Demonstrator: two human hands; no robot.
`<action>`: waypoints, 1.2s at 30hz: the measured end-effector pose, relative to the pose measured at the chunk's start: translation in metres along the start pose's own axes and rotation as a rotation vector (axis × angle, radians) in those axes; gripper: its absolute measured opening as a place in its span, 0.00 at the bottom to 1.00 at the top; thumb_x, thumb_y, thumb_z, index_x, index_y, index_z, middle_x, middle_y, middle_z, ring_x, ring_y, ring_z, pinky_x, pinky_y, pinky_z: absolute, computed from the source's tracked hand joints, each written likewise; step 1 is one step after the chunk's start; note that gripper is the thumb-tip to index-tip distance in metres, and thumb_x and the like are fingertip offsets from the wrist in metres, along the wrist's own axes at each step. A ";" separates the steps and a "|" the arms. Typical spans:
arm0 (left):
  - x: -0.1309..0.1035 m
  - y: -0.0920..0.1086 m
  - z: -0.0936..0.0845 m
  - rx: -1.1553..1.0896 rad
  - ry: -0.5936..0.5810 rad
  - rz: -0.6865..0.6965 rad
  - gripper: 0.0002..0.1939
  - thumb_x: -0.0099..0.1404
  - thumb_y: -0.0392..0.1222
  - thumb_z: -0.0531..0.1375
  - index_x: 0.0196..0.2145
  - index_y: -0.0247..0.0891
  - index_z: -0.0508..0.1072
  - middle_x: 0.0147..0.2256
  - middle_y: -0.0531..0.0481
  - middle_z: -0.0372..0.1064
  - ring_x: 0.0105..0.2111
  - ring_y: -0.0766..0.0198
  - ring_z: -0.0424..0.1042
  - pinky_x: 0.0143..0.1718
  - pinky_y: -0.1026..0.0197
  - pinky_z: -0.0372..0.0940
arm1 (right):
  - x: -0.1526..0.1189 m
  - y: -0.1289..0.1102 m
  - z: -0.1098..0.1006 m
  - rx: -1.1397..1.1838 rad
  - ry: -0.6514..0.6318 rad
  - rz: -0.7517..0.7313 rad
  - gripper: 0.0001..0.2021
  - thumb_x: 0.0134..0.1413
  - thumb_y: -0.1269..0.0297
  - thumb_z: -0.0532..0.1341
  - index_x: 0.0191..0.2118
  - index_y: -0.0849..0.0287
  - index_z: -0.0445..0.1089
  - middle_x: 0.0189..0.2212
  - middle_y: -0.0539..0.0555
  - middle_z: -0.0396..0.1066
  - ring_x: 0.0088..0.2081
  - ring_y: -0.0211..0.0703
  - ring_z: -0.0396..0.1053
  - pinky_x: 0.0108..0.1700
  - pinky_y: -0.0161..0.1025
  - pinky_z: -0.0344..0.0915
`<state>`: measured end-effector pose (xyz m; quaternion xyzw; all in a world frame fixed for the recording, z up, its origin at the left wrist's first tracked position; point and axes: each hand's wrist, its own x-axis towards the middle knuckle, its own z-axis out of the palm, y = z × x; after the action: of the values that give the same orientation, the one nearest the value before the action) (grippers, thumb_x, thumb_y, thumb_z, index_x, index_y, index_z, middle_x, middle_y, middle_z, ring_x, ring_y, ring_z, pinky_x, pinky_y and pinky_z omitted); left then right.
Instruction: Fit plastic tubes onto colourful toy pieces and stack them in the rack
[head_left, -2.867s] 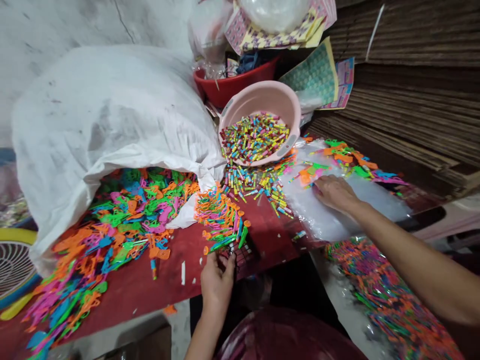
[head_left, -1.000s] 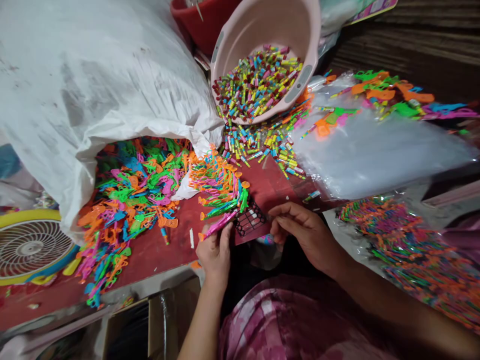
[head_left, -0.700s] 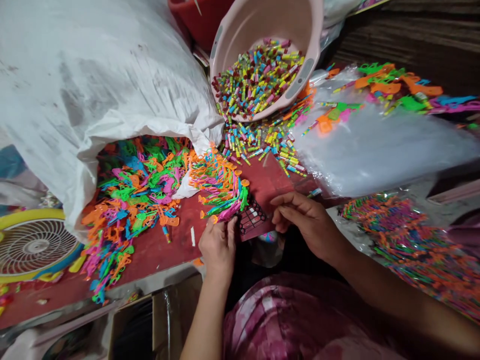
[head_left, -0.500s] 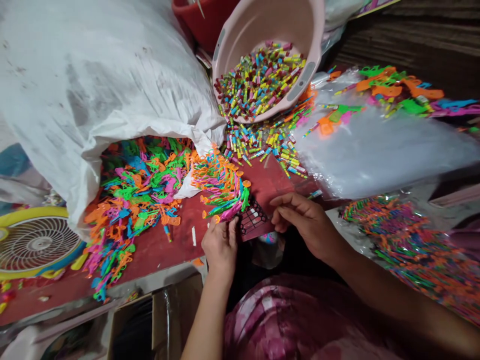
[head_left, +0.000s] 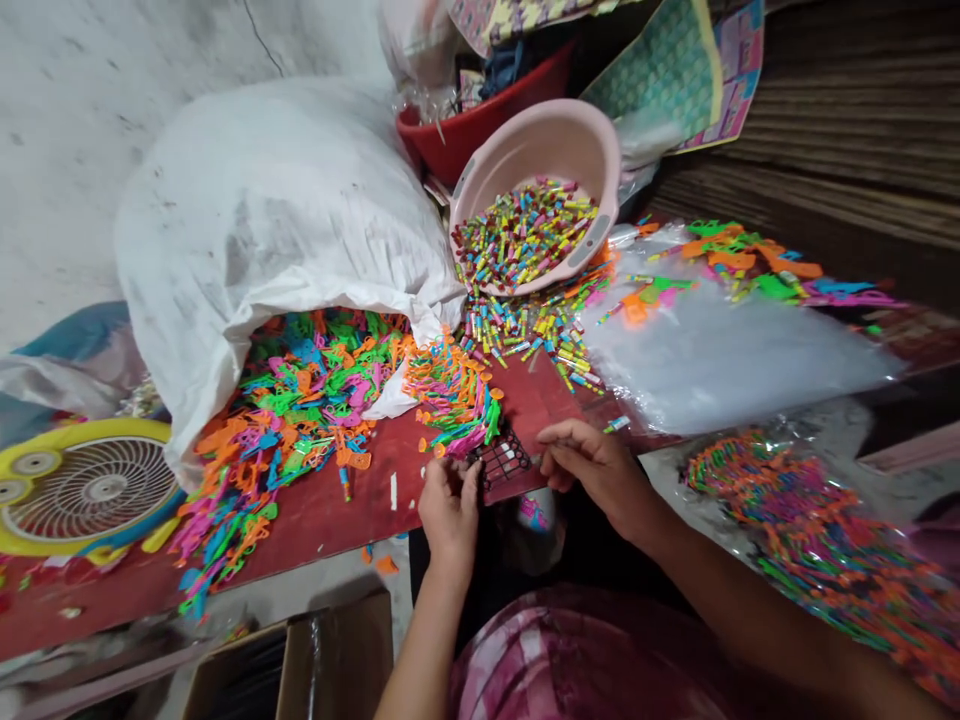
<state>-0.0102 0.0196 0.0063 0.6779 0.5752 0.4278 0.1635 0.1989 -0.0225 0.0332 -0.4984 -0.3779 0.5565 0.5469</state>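
My left hand (head_left: 450, 508) is at the front edge of the red table, fingers bent with the thumb close to them. Whatever they grip is too small to make out. Just beyond its fingertips lies a stacked row of small plastic pieces (head_left: 456, 388) in orange, pink, green and blue. Between my hands is a flat item with a black lattice pattern (head_left: 504, 456); whether either hand holds it I cannot tell. My right hand (head_left: 600, 478) is closed in a pinch at that item's right side, and anything in the pinch is hidden.
A white sack (head_left: 292, 200) spills loose plastic pieces (head_left: 315, 390) onto the red table (head_left: 300, 535). Behind, a pink basin (head_left: 536, 135) lies tipped with small striped tubes. Clear bags (head_left: 739, 345) lie right, above a filled bag (head_left: 817, 540). A yellow fan (head_left: 97, 490) is left.
The view has shifted and now takes in more of the back wall and red basin. My left fingers have drawn slightly away from the stacked pieces. My right hand keeps its pinch.
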 end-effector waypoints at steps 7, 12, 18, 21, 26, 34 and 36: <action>0.004 -0.002 -0.001 0.124 0.013 0.085 0.17 0.64 0.53 0.61 0.26 0.39 0.67 0.22 0.56 0.64 0.22 0.68 0.63 0.26 0.67 0.59 | 0.003 -0.013 -0.049 -0.100 0.077 -0.014 0.14 0.56 0.55 0.60 0.43 0.58 0.68 0.28 0.49 0.73 0.25 0.36 0.69 0.28 0.34 0.64; 0.006 -0.009 0.001 0.184 0.014 0.127 0.19 0.65 0.57 0.58 0.27 0.38 0.71 0.23 0.54 0.67 0.22 0.67 0.66 0.25 0.66 0.58 | 0.053 -0.028 -0.131 -0.451 0.350 -0.142 0.15 0.54 0.57 0.57 0.43 0.60 0.68 0.26 0.49 0.71 0.22 0.36 0.67 0.27 0.34 0.63; 0.005 -0.010 0.003 0.108 -0.015 0.019 0.20 0.62 0.60 0.60 0.30 0.39 0.74 0.24 0.54 0.69 0.22 0.66 0.67 0.25 0.65 0.60 | 0.132 -0.059 -0.203 -1.136 0.734 -0.158 0.17 0.57 0.68 0.52 0.48 0.65 0.71 0.45 0.63 0.73 0.45 0.49 0.69 0.47 0.42 0.63; 0.003 -0.011 0.006 0.045 -0.003 0.011 0.19 0.61 0.59 0.61 0.30 0.39 0.72 0.25 0.54 0.68 0.24 0.65 0.67 0.27 0.64 0.62 | 0.159 -0.074 -0.212 -1.204 0.700 -0.149 0.16 0.55 0.74 0.54 0.47 0.63 0.73 0.52 0.65 0.69 0.52 0.51 0.64 0.52 0.42 0.58; -0.013 -0.005 0.000 -0.029 0.052 0.035 0.14 0.64 0.51 0.62 0.40 0.38 0.73 0.32 0.52 0.69 0.31 0.64 0.70 0.35 0.62 0.66 | 0.169 -0.087 -0.217 -1.224 0.597 -0.110 0.07 0.51 0.77 0.61 0.36 0.66 0.74 0.47 0.67 0.71 0.48 0.47 0.65 0.46 0.42 0.55; -0.041 0.030 0.001 -0.053 0.011 0.364 0.12 0.65 0.30 0.60 0.46 0.39 0.71 0.38 0.48 0.73 0.39 0.65 0.72 0.41 0.63 0.69 | 0.113 -0.077 -0.200 -0.929 0.478 -0.037 0.08 0.55 0.63 0.62 0.32 0.64 0.70 0.20 0.49 0.65 0.21 0.32 0.58 0.27 0.37 0.53; -0.041 0.041 0.008 -0.098 -0.061 0.405 0.16 0.66 0.28 0.58 0.49 0.39 0.70 0.41 0.47 0.73 0.42 0.64 0.73 0.43 0.63 0.69 | 0.083 -0.074 -0.180 -0.674 0.397 -0.048 0.13 0.51 0.58 0.66 0.35 0.63 0.69 0.19 0.46 0.64 0.19 0.31 0.57 0.24 0.35 0.52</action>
<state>0.0234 -0.0277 0.0151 0.7836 0.4003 0.4587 0.1241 0.3981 0.0456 0.0532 -0.7391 -0.4380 0.2810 0.4278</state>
